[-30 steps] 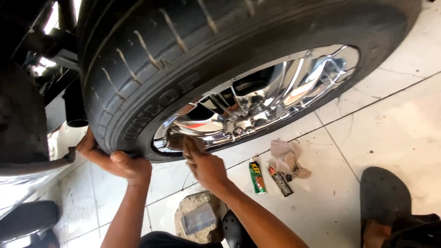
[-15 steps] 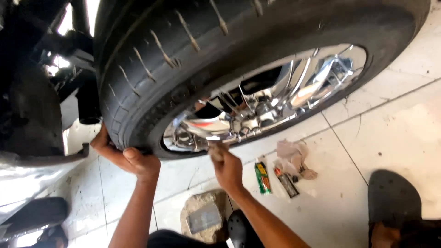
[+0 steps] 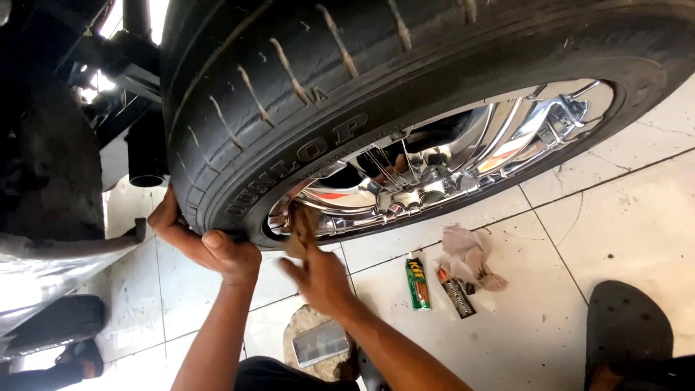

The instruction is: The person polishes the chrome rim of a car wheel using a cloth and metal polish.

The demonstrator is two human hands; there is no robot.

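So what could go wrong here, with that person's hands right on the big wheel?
The left hand grips the tyre at its lower edge, so if the wheel dropped or rolled, those fingers might be pinched. The right hand is blurred beside the chrome rim; it could catch on a spoke edge. The small tubes and crumpled rag lie on the tiled floor close by, where they might get stepped on.

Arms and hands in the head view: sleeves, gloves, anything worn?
Both forearms are bare, with no sleeves in view. The left hand and right hand wear no gloves. No watch, ring or band shows on either wrist or on the fingers. The right hand is motion-blurred, so small details there can't be told.
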